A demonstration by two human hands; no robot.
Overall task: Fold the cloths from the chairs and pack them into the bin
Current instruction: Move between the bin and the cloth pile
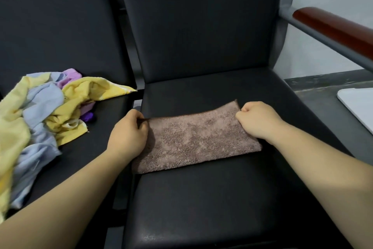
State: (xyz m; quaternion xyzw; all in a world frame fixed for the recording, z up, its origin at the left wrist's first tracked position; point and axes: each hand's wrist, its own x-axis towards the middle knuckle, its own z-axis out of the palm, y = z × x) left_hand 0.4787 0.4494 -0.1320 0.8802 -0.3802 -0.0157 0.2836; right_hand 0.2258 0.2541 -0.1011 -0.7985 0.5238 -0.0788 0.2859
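My left grip and right grip pinch corners of the brown towel. One slip could make the fold crooked.

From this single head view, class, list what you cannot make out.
Bin: nowhere in the head view.
White flat object: cut off by the right edge, unidentifiable.
Tangled pile of yellow, blue and purple cloths: cropped by left edge, count unclear.
Brown terry cloth: left hand and right hand cover its corners.
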